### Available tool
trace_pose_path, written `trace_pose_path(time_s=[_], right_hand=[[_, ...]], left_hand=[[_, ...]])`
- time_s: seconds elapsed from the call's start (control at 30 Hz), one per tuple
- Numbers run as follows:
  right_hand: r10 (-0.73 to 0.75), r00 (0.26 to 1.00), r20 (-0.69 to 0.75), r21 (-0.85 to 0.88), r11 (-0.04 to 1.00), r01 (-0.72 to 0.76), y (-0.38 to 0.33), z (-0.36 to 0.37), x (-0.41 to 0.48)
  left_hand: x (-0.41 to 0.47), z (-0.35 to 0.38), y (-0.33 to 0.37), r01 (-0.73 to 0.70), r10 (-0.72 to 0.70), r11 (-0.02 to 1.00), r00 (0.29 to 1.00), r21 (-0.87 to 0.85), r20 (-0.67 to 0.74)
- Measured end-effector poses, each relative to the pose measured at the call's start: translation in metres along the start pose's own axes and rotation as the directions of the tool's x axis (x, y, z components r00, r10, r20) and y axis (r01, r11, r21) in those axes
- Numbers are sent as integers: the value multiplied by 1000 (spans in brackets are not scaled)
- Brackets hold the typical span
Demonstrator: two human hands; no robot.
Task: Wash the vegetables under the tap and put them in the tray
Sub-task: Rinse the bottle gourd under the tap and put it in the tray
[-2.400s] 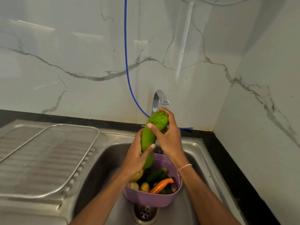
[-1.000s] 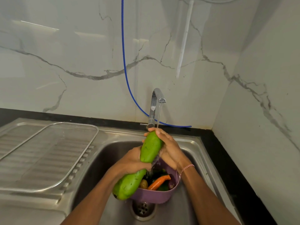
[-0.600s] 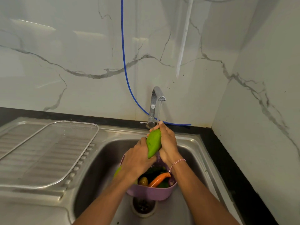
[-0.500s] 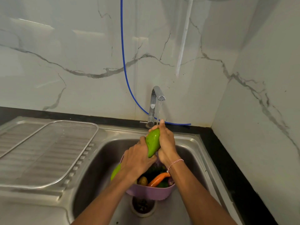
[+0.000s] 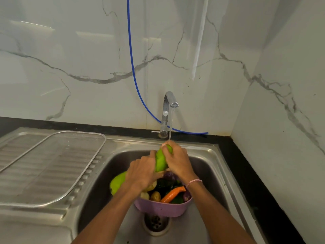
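The left hand (image 5: pixel 142 173) wrapped the middle of the long green gourd (image 5: pixel 161 162), and the right hand (image 5: pixel 177 161) gripped its upper end, where the stream from the tap (image 5: pixel 168 110) landed. The gourd slanted over a purple basket (image 5: pixel 161 207) in the sink (image 5: pixel 204 166), which held a carrot (image 5: pixel 172 193), potatoes (image 5: pixel 155 196) and dark vegetables. The mesh tray (image 5: pixel 52 164) lay on the draining board, left.

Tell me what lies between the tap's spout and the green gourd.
Only a thin stream of water, falling from the tap onto the top end of the gourd, where the right hand grips it. The head view shows this.
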State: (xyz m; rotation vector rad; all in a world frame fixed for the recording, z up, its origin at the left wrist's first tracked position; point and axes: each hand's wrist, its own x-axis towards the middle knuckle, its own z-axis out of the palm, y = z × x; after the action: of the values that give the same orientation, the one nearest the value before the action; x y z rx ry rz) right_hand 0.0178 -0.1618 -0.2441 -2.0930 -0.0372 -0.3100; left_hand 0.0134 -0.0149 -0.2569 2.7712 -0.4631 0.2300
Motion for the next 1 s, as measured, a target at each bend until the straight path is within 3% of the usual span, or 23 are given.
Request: trace_pose_path(time_s=[0.07, 0.23, 0.37, 0.43, 0.53, 0.6, 0.63, 0.7, 0.8, 0.9, 1.0], right_hand=[[93, 996, 0, -75, 993, -93, -3, 4, -4], [185, 982, -44, -144, 971, -190, -6, -1, -1], [154, 984, -87, 16, 988, -153, -6, 0, 3], [153, 988, -21, 138, 979, -149, -8, 0, 6], [177, 976, 125, 440, 872, -214, -4, 3, 4], [135, 969, 209, 713, 657, -245, 5, 2, 0], [99, 969, 226, 782, 574, -241, 8, 2, -1], [92, 974, 206, 809, 544, -223, 8, 0, -1], [235, 968, 91, 793, 571, -213, 0, 7, 0], [377, 926, 23, 796, 553, -245, -3, 18, 2], [492, 870, 1, 811, 509, -289, -4, 21, 6]], left_hand=[[-1, -3, -3, -43, 48, 994, 998, 102, -41], [-6, 3, 3, -54, 63, 994, 993, 95, -95], [-5, 9, 8, -30, 61, 990, 973, 137, -221], [-2, 6, 5, -39, 63, 993, 974, 111, -218], [2, 0, 0, 18, -26, 993, 997, -118, -66], [3, -3, 2, 32, 12, 925, 993, -378, 113], [3, -5, 3, 38, 63, 864, 981, -502, 184], [1, -8, 6, 37, 138, 805, 959, -593, 246], [2, -8, 5, 41, 88, 868, 968, -495, 234], [-7, -11, 13, 61, -31, 980, 987, -191, 155], [-15, -8, 26, 79, -79, 997, 997, 5, 20]])
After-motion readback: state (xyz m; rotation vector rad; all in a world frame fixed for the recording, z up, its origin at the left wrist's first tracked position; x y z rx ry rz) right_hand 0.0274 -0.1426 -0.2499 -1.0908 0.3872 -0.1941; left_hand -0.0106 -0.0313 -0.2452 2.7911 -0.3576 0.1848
